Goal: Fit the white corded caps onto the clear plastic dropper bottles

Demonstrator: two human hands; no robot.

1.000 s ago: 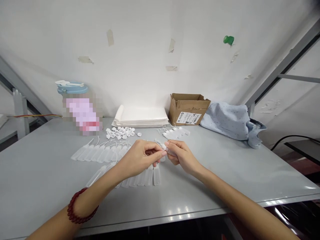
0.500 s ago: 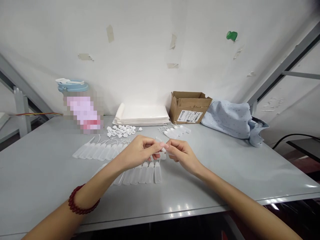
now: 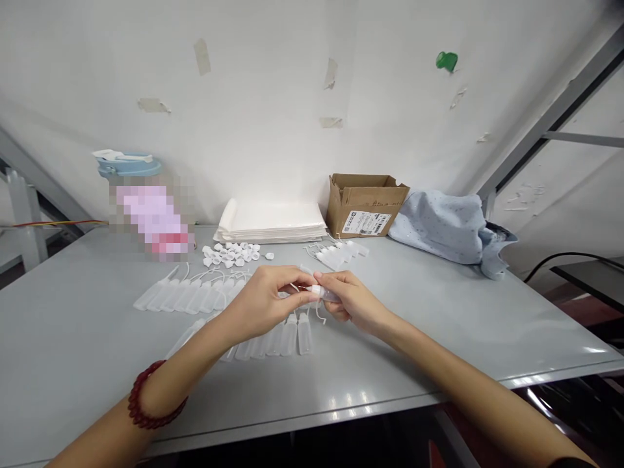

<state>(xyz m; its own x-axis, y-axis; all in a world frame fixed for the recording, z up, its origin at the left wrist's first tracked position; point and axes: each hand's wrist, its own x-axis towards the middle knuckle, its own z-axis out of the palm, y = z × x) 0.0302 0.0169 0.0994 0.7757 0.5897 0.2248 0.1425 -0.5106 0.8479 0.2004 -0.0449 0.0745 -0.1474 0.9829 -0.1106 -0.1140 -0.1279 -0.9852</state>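
Observation:
Above the table, my right hand (image 3: pixel 355 299) is closed round a small translucent squeeze bottle (image 3: pixel 331 296), which lies on its side with its neck pointing left. A white cap (image 3: pixel 316 290) with a thin tip sits at the neck. My left hand (image 3: pixel 273 296) pinches at this cap with thumb and fingertips; the fingers partly hide it. A thin white strap (image 3: pixel 320 314) hangs below the hands. Under my left forearm lie rows of similar bottles (image 3: pixel 190 296), with more bottles (image 3: pixel 290 335) nearer me. Some of them are covered by my arm.
A pile of loose white caps (image 3: pixel 231 255) lies behind the left row. More bottles (image 3: pixel 344 252) lie before an open cardboard box (image 3: pixel 365 208). A stack of white sheets (image 3: pixel 273 221), a pale blue cloth (image 3: pixel 439 227) and a blurred pink item (image 3: pixel 151 214) stand toward the wall.
My fingers have shifted at the bottle's neck, so the white cap and the bottle in my right hand now show more plainly. The whole view has moved slightly.

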